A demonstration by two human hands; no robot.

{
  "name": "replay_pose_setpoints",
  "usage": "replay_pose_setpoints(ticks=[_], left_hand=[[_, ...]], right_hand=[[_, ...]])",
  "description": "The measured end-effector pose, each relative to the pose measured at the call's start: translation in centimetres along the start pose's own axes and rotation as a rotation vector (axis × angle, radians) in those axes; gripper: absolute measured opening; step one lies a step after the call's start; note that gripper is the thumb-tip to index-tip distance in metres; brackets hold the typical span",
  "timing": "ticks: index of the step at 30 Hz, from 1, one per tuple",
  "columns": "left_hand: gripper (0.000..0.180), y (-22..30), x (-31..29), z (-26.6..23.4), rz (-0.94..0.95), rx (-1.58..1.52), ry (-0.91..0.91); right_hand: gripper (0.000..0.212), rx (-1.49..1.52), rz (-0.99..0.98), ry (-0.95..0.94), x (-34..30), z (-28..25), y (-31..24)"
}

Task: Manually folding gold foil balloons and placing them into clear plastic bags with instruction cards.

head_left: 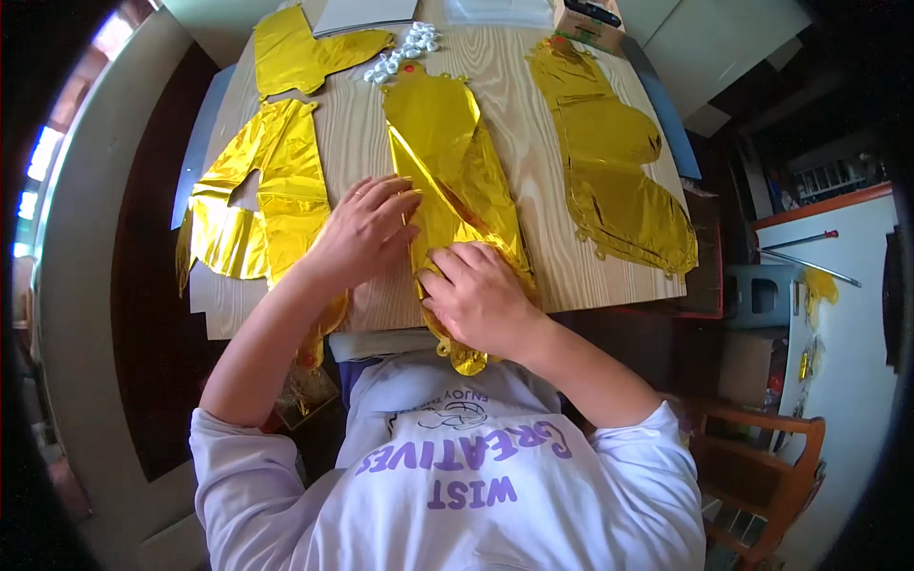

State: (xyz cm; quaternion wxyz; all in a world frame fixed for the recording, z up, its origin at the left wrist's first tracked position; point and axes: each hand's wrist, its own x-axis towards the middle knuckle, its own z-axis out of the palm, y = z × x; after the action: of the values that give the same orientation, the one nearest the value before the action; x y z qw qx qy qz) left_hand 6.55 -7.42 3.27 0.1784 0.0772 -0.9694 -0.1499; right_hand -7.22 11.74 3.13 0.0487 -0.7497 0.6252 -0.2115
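Observation:
A flat gold foil balloon (433, 114) lies lengthwise before me, creased diagonally, its lower end hanging over the table's near edge. A small red spot marks its far end. My left hand (367, 228) is at its left edge, fingers bent onto the foil and closed on that edge; the thumb is mostly hidden. Nearer to me, my right hand (481, 295) presses on the lower part, its fingers curled round the foil. The rounded gold tip sticks out below the right hand.
Other flat gold foil balloons lie on the wooden table (362, 133): a boot-like one (309, 52) and an angular one (286, 171) at left, a curved one (609, 152) at right. Small white pieces (405, 52) lie at the far side. A box (586, 24) stands far right; a wooden chair (762, 466) is beside me.

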Motion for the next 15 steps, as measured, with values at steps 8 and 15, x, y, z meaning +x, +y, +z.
replay_pose_setpoints(ticks=[8, 15], left_hand=[[0.047, -3.5, 2.6, 0.8, 0.028, 0.1, 0.022], [0.046, -8.6, 4.9, 1.4, -0.235, 0.159, 0.111]], right_hand=[[0.05, 0.085, 0.077, 0.035, -1.6, 0.4, 1.0], [0.053, 0.13, 0.043, 0.045, -1.4, 0.5, 0.8]])
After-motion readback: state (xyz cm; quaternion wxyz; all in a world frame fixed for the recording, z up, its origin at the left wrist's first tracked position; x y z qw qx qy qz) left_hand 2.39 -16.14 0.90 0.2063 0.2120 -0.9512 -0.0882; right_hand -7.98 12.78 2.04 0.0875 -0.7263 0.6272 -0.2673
